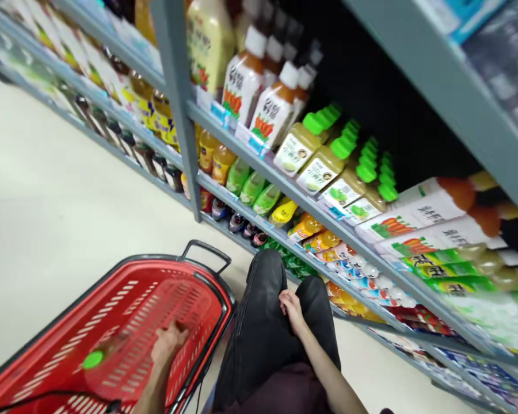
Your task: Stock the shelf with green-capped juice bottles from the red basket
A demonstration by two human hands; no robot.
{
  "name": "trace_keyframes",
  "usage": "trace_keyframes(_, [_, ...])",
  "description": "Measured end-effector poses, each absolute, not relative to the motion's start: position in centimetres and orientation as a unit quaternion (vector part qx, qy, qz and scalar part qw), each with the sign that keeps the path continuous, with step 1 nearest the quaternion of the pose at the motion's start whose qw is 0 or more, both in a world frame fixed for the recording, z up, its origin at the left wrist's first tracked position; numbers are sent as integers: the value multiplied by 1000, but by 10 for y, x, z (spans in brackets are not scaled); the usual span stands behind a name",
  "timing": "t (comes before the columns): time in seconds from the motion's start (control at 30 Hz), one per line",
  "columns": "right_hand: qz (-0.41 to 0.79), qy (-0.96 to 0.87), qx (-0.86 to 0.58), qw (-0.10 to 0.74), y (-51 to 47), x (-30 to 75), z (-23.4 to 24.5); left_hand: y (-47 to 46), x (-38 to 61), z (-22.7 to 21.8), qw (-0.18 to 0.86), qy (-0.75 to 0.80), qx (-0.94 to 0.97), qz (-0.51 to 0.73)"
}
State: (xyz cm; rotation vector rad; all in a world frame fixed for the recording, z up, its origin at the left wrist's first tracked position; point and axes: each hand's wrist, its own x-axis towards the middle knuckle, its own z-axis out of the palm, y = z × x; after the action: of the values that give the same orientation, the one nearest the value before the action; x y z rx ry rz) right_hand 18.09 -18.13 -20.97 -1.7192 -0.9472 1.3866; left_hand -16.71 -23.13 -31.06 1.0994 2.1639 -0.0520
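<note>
My left hand [169, 340] is inside a red plastic shopping basket [75, 313], blurred, with its fingers apart and nothing visible in them. Left of it, on the basket's floor, lies a bottle with a bright green cap [93, 360]; its brownish body is smeared by motion. My right hand [290, 305] rests at my knees, fingers curled in, with nothing seen in it. Above and ahead, a shelf holds green-capped drink bottles [318, 171] beside white-labelled bottles with carrot pictures [271, 115].
The basket's black handle [207, 253] sticks up close to my leg. A grey shelf unit [183, 109] runs diagonally across the view, with drink bottles and cartons [418, 213] on its tiers. Pale floor [69, 195] lies between the basket and the shelves.
</note>
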Motion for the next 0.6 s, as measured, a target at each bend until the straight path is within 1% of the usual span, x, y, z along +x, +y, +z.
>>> trace_keyframes(0.2, [573,-360,-638,367,-185,187,-209,-212,-161,-266,295,835,463,-16])
trace_keyframes(0.33, [594,-373,-608,372,-185,193,-208,-196,-152,-220,230,850,473,33])
trace_keyframes(0.6, [632,-384,-543,398,-190,197,-199,-182,-129,-127,152,854,487,103])
